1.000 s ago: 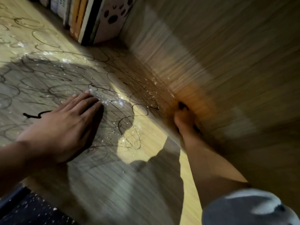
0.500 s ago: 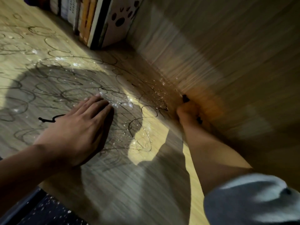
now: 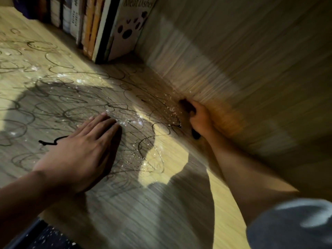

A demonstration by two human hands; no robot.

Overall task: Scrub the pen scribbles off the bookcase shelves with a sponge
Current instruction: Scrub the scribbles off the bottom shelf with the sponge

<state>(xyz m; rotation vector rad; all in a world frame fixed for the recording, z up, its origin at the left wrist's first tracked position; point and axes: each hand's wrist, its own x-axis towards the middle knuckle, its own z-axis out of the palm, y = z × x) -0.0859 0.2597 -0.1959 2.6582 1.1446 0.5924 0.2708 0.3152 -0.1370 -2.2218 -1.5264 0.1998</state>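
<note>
The wooden shelf (image 3: 161,209) is covered with looping black pen scribbles (image 3: 75,108) and flecks of white foam. My left hand (image 3: 80,151) lies flat on the shelf, fingers straight and together, pressing down over the scribbles. My right hand (image 3: 201,117) grips a dark sponge (image 3: 186,106) in the corner where the shelf meets the right side wall (image 3: 242,72). Most of the sponge is hidden by my fingers; a dark bit also shows below the hand.
A row of upright books (image 3: 100,26) stands at the back of the shelf, the nearest one white with black paw prints. The side wall closes off the right. The shelf's front edge (image 3: 59,229) runs at lower left above a dark speckled floor.
The view has shifted, so both hands and the books sit lower right in frame. My right hand stays in the corner with the sponge; my left hand stays flat.
</note>
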